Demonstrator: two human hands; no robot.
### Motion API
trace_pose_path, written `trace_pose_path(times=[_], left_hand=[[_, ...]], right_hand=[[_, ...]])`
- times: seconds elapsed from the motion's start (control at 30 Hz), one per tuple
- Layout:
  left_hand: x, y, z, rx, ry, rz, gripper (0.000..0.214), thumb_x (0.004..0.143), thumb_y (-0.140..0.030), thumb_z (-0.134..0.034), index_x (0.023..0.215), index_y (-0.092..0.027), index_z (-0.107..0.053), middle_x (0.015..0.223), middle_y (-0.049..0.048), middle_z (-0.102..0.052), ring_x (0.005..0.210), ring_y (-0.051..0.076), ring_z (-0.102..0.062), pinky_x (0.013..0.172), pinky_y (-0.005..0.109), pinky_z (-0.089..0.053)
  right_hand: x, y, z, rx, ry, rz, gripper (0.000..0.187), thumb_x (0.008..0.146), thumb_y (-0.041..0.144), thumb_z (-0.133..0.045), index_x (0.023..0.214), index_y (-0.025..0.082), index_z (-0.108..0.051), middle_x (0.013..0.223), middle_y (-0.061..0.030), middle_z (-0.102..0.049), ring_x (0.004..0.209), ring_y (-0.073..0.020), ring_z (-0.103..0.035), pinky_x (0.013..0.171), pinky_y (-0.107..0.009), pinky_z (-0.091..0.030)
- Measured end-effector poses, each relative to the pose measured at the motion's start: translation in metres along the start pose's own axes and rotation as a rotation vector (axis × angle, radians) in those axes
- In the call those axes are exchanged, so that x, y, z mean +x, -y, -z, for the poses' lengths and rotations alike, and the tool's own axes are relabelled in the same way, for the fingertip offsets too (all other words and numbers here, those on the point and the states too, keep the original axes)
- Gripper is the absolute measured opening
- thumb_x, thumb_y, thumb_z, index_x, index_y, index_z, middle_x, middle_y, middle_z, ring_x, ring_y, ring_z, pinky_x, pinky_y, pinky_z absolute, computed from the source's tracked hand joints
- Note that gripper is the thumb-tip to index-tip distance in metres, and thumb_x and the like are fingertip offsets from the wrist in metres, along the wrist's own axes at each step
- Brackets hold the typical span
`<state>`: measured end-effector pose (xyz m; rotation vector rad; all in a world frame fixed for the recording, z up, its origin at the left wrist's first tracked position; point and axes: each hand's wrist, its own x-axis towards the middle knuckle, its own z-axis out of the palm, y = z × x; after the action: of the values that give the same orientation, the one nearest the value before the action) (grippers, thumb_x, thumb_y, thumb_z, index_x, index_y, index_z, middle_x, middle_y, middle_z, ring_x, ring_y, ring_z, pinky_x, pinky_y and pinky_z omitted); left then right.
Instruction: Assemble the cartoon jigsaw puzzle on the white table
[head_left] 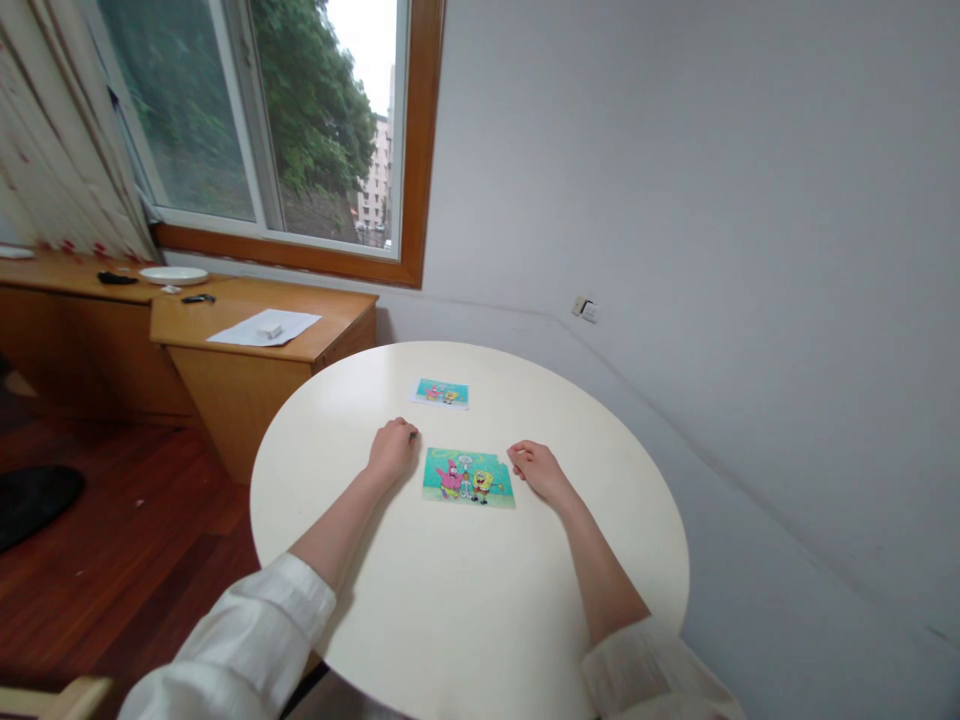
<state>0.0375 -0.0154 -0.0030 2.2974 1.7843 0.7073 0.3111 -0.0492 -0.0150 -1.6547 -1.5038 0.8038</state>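
A jigsaw puzzle (466, 480) with pink, white and yellow cartoon figures on turquoise lies flat on the round table (465, 600). Its upper right corner has an uneven, notched outline. Left of the puzzle, my left hand (393, 450) rests closed on the table, with a small dark piece showing at its fingertips. My right hand (536, 467) is at the notched corner, thumb and fingers pinched together; whatever they hold is too small to make out. Behind the puzzle lies a smaller picture card (441, 393) with similar figures.
A wooden cabinet (247, 380) stands beyond the table's left side, bearing a paper sheet (225, 336) with a small white object, and a white plate (174, 274). The wall (675, 250) runs close behind and right of the table. A window (322, 120) is at the back left.
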Motion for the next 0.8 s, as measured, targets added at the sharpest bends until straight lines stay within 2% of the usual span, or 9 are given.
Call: trace_pose_path(times=[0.23,0.37,0.53,0.8], left_hand=[[-0.001,-0.002,0.000,0.108,-0.022,0.046,0.030,0.077,-0.014,-0.043,0.091,-0.013,-0.069,0.098,0.0168,-0.061,0.094,0.029,-0.054,0.080,0.036,-0.041],[-0.002,-0.005,0.003,0.120,-0.016,0.101,0.030,0.078,-0.018,-0.042,0.094,-0.014,-0.067,0.098,0.0161,-0.061,0.094,0.029,-0.054,0.081,0.038,-0.039],[-0.002,-0.008,0.002,0.120,-0.009,0.164,0.028,0.079,-0.020,-0.042,0.097,-0.014,-0.062,0.102,0.0154,-0.059,0.098,0.029,-0.052,0.082,0.040,-0.037],[-0.003,-0.008,-0.002,0.107,-0.003,0.150,0.026,0.079,-0.016,-0.042,0.100,-0.013,-0.056,0.104,0.0151,-0.057,0.098,0.029,-0.051,0.080,0.037,-0.037]], right_hand=[[-0.001,0.005,-0.001,0.005,-0.088,0.038,0.027,0.072,0.041,-0.049,0.079,0.017,-0.057,0.052,0.0010,-0.052,0.049,-0.0114,-0.048,0.048,-0.022,-0.034],[-0.004,0.010,-0.002,-0.006,-0.105,0.070,0.027,0.072,0.041,-0.047,0.079,0.017,-0.058,0.053,0.0005,-0.053,0.052,-0.0133,-0.052,0.049,-0.023,-0.035],[-0.007,0.013,-0.003,-0.036,-0.078,0.092,0.027,0.073,0.040,-0.045,0.080,0.017,-0.058,0.054,0.0008,-0.053,0.055,-0.0136,-0.052,0.051,-0.024,-0.036],[-0.010,0.014,-0.005,-0.043,-0.034,0.115,0.026,0.074,0.039,-0.046,0.083,0.017,-0.058,0.056,0.0014,-0.052,0.056,-0.0135,-0.052,0.054,-0.024,-0.037]])
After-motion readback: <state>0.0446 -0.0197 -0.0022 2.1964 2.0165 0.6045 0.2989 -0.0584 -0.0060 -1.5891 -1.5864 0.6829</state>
